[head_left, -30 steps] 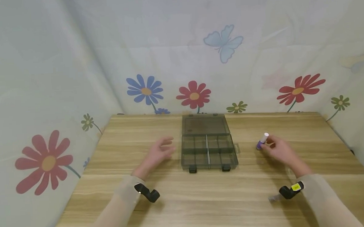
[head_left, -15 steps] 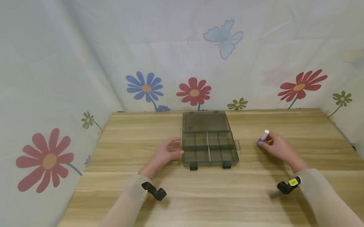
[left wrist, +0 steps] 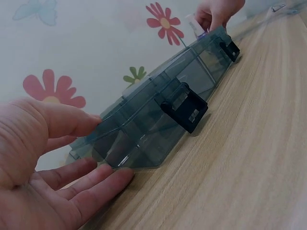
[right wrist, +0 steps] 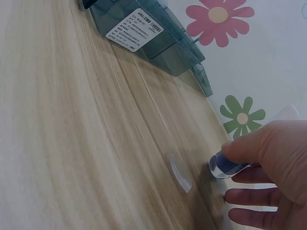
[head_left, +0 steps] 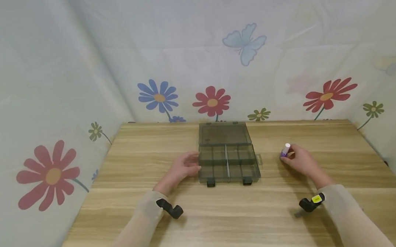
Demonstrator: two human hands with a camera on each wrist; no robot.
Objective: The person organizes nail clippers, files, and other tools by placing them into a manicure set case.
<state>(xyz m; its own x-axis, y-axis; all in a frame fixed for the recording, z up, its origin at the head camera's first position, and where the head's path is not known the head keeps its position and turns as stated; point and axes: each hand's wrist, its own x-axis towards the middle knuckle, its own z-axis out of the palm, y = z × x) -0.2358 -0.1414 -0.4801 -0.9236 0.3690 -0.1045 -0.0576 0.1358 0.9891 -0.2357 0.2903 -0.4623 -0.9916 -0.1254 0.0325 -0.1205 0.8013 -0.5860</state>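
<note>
A smoky transparent organizer box (head_left: 227, 162) lies open mid-table, its lid folded flat toward the back. My left hand (head_left: 194, 163) touches the box's left end. In the left wrist view the thumb rests on the box's (left wrist: 158, 110) upper rim, and the straight fingers (left wrist: 96, 182) lie on the table along its base. To the right of the box, my right hand (head_left: 289, 155) pinches a small purple bottle with a white cap (head_left: 285, 150), which stands on the table. In the right wrist view the bottle (right wrist: 225, 165) sits under the thumb of the right hand (right wrist: 259, 167).
The wooden table (head_left: 222, 218) is enclosed left, back and right by a flower-print cloth (head_left: 213, 100). A white label (right wrist: 135, 29) is on the box's right wall. A small clear oval shape (right wrist: 180, 173) lies on the wood near the bottle.
My left hand has slid right until it touches the box's left end. My right hand has stayed by the bottle, which now stands more upright.
</note>
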